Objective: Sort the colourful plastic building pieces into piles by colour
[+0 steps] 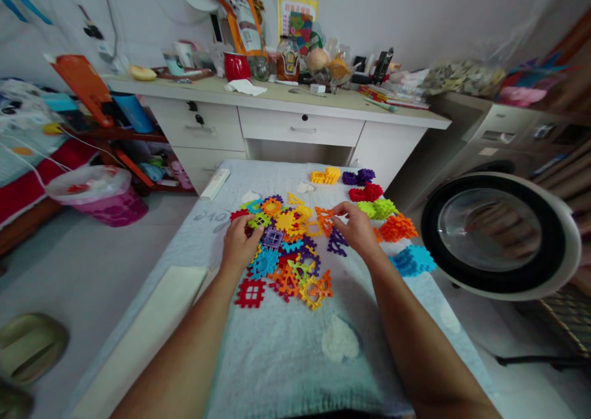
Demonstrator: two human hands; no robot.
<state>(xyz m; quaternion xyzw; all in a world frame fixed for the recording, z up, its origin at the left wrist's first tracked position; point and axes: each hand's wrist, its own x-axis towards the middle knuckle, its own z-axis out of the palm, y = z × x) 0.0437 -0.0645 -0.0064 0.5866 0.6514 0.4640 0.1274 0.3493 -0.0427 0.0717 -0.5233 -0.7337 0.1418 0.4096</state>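
A mixed heap of plastic interlocking building pieces (284, 222) lies on the cloth-covered table. My left hand (240, 245) is at the heap's left side, thumb and fingers closed on a lime-green square piece (259, 219) with a window pattern. Just below that piece is a purple window piece (273, 238). On the heap's right side, my right hand (357, 228) pinches the edge of an orange triangular piece (324, 219). Under its fingers lies a dark purple triangular piece (337, 240). A red window square (250, 293) sits at the heap's near left corner.
Along the table's right side stand same-coloured groups: yellow (325, 175), purple (359, 177), red (366, 192), lime (378, 208), orange (398, 227) and blue (414, 260). A washing machine's open round door (501, 235) is at right. Behind is a cluttered desk (277, 102).
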